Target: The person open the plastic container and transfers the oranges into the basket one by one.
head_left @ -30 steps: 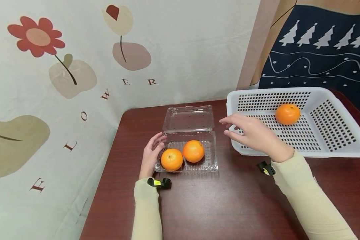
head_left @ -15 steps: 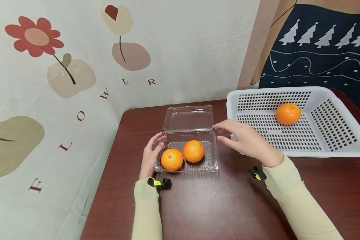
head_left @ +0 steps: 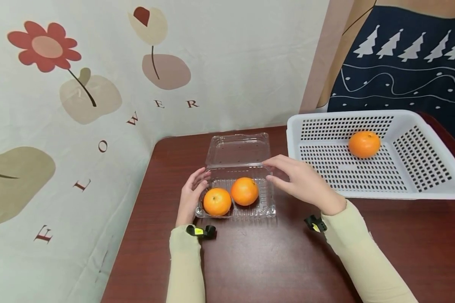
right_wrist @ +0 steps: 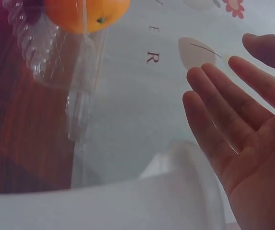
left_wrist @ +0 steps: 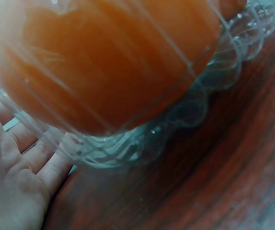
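Note:
A clear plastic clamshell box (head_left: 267,209) lies on the table with its lid (head_left: 238,150) folded back. Two oranges, one at the front left (head_left: 217,202) and one right of centre (head_left: 244,191), sit inside. My left hand (head_left: 190,195) rests along the box's left wall, and the left wrist view shows its loose fingers (left_wrist: 55,170) beside the clear plastic. Over the box's right rim hovers my right hand (head_left: 303,180), holding nothing. In the right wrist view its fingers (right_wrist: 223,108) are extended and apart from the box.
A white perforated basket (head_left: 432,194) stands to the right, holding one orange (head_left: 364,144). Brown table (head_left: 250,265) surface extends in front of the box. A printed cloth (head_left: 231,63) hangs behind the table.
My right hand has moved left, from over the basket's left edge to the box's right rim. The left hand, the box and the oranges have stayed put.

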{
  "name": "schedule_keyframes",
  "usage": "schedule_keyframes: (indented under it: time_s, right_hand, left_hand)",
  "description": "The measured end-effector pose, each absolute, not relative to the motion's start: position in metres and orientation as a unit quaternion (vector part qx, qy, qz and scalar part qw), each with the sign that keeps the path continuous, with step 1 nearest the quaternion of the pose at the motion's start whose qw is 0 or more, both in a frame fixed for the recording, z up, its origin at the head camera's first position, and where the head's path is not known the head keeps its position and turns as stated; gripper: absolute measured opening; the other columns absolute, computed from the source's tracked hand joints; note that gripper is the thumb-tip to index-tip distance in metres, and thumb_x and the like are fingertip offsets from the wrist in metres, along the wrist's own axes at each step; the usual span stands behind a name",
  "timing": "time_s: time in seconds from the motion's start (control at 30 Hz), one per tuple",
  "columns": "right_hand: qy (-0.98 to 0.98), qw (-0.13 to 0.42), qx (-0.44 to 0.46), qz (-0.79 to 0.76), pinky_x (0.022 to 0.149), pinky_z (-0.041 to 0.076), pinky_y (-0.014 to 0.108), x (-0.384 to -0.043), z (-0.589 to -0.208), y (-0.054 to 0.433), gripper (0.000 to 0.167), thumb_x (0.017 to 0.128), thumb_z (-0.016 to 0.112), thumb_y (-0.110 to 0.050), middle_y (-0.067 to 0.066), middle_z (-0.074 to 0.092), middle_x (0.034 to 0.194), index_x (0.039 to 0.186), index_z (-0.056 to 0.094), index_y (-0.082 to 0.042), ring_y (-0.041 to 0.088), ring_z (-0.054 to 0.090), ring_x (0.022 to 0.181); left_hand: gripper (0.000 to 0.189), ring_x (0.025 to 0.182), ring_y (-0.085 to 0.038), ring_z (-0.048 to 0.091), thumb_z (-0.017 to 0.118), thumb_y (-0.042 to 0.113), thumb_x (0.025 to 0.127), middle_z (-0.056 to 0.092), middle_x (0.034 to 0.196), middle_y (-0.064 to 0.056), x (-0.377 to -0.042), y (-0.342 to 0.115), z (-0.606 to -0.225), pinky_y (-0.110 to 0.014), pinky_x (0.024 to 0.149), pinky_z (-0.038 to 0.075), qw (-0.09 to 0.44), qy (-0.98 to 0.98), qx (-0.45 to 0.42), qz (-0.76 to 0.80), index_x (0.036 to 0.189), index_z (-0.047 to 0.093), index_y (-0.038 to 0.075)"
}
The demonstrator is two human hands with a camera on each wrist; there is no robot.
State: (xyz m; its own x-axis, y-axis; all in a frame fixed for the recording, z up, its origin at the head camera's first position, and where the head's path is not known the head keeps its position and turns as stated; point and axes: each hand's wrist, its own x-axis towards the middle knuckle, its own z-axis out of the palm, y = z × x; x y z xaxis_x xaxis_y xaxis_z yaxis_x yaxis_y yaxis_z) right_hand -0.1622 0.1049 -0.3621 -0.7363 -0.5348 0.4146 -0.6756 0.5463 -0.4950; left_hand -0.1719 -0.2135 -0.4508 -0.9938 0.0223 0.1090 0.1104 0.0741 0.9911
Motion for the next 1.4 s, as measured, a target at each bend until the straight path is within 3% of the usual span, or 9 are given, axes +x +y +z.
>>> schedule_keyframes:
  time_s: [0.37, 0.7, 1.07, 1.4]
  right_hand:
    - [-0.857, 0.108, 0.340, 0.373, 0.066, 0.046, 0.022, -0.164, -0.369, 0.093, 0.036, 0.084, 0.062, -0.023, -0.009, 0.056, 0.104, 0.119, 0.055, -0.019, 0.003, 0.051, 0.078]
    - [-0.863, 0.054, 0.298, 0.404, 0.068, 0.047, 0.026, -0.163, -0.376, 0.090, 0.040, 0.084, 0.062, -0.028, -0.009, 0.055, 0.105, 0.123, 0.052, -0.020, 0.012, 0.057, 0.087]
    - [-0.865, 0.062, 0.301, 0.397, 0.070, 0.048, 0.026, -0.159, -0.375, 0.085, 0.040, 0.085, 0.059, -0.033, -0.012, 0.054, 0.108, 0.124, 0.051, -0.025, 0.003, 0.055, 0.090]
    - [-0.857, 0.058, 0.301, 0.413, 0.073, 0.050, 0.030, -0.157, -0.378, 0.074, 0.041, 0.085, 0.060, -0.029, -0.012, 0.053, 0.111, 0.124, 0.049, -0.027, 0.007, 0.056, 0.091]
  left_hand:
    - [0.042, 0.116, -0.024, 0.046, 0.051, 0.007, 0.090, 0.051, 0.125, -0.013, -0.173, -0.213, -0.449, -0.026, 0.091, 0.042, 0.032, -0.740, -0.041, -0.671, 0.131, 0.042, 0.009]
    - [0.042, 0.114, -0.022, 0.047, 0.051, 0.007, 0.090, 0.052, 0.124, -0.012, -0.174, -0.212, -0.448, -0.027, 0.091, 0.042, 0.034, -0.744, -0.045, -0.666, 0.131, 0.043, 0.009]
    - [0.043, 0.116, -0.023, 0.046, 0.050, 0.008, 0.090, 0.051, 0.125, -0.012, -0.172, -0.212, -0.449, -0.028, 0.092, 0.041, 0.031, -0.744, -0.040, -0.667, 0.132, 0.041, 0.009]
    - [0.042, 0.115, -0.021, 0.047, 0.052, 0.010, 0.090, 0.052, 0.124, -0.009, -0.175, -0.215, -0.458, -0.027, 0.092, 0.042, 0.035, -0.740, -0.045, -0.671, 0.131, 0.043, 0.012]
